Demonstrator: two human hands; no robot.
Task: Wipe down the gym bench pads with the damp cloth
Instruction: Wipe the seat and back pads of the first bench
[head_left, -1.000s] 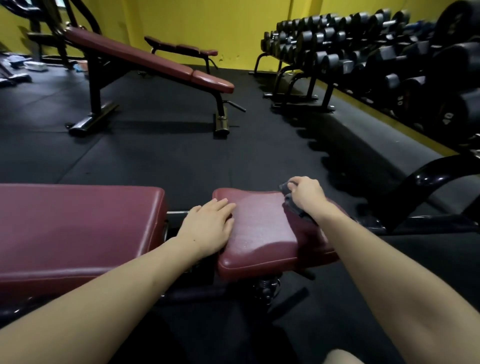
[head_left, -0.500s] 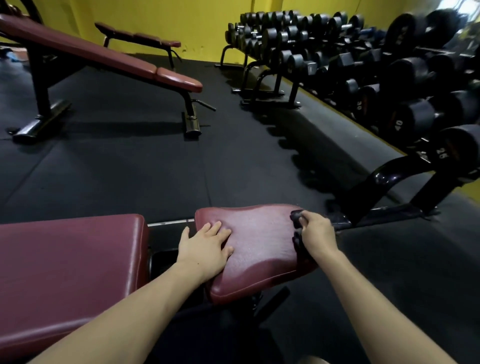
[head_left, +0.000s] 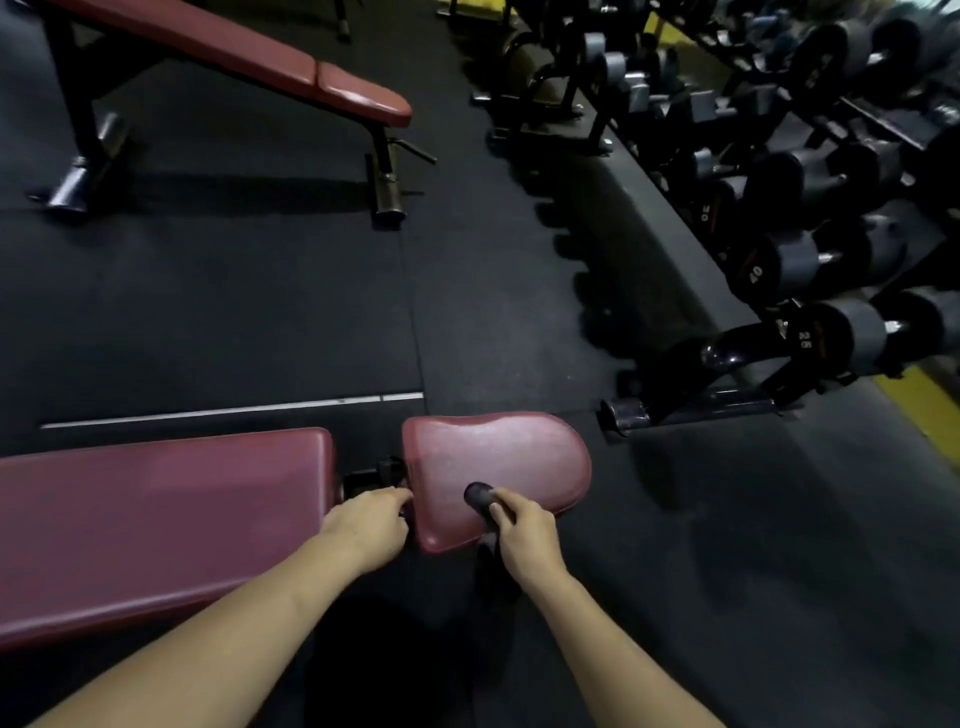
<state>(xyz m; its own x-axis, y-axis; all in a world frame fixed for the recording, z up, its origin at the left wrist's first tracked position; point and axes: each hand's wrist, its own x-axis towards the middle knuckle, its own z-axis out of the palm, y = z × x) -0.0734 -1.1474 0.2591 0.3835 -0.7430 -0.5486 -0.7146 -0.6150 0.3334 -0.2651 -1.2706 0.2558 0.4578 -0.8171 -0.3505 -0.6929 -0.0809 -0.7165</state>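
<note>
Maroon vinyl across the head view: long back pad (head_left: 156, 519) of the near bench at left, smaller rounded seat pad (head_left: 498, 467) just right of it, a dark gap with black frame hardware (head_left: 374, 475) between the two. Right hand (head_left: 524, 535) closed around a dark damp cloth (head_left: 479, 496), bunched into a small wad and pressed onto the near part of the seat pad, close to its front edge. Left hand (head_left: 371, 525) at the near left corner of the seat pad, fingers curled down into the gap beside the pad's edge; gripping the edge or merely resting against it, cannot tell. Faint sheen on the seat pad's far half. Black rubber floor (head_left: 234, 312) all around, a pale strip along one mat seam. Second maroon bench (head_left: 291, 67) farther off at upper left, tilted on black legs. Rack of dark dumbbells (head_left: 810, 260) along the right side, numbers blurred, a yellow line on the floor beside it.
</note>
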